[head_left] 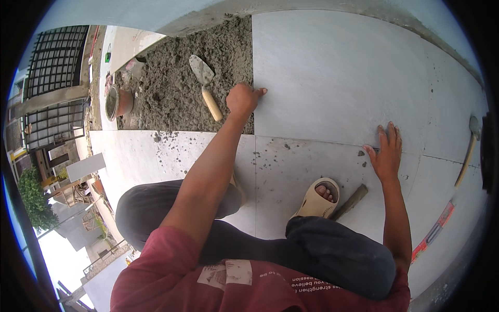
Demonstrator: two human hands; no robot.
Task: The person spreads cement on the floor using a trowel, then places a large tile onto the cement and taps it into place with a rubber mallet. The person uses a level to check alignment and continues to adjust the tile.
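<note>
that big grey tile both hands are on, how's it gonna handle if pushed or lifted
The tile looks like a rigid slab, so it should move as one stiff piece. It is large, so probably heavy and awkward to lift; the left hand grips its edge, the right hand its corner. Sitting beside wet mortar, it may slide slightly. Edges probably chip.

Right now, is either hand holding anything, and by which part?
The left hand grips the big tile at its left edge, near the lower corner. The right hand lies flat on the tile's lower edge. The trowel lies untouched in the mortar.
</note>
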